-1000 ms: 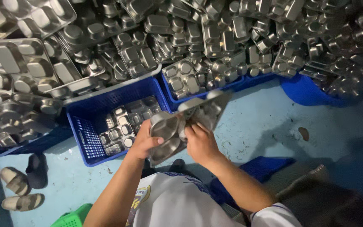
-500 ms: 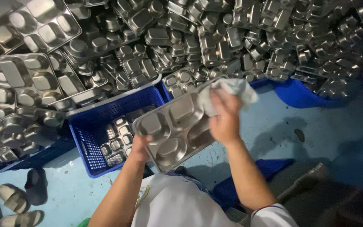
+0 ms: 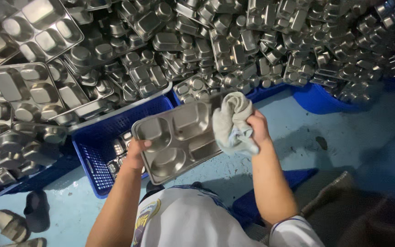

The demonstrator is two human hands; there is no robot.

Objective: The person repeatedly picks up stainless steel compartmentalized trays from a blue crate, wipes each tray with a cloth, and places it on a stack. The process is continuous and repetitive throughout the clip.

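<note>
Centre frame, left hand (image 3: 136, 153) pinches the steel tray (image 3: 174, 137) by its rim — stiff, light, likely slick — right hand (image 3: 258, 128) clenches a soft rag (image 3: 232, 121) (bunched).

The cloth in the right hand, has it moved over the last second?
Yes. The cloth came out from the tray's near side, rose toward the blue crate's rim, and now sits on the tray's right end.

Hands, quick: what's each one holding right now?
Left hand: closed on the edge of the steel tray.
Right hand: closed on the grey cloth, pressed against the tray.
</note>
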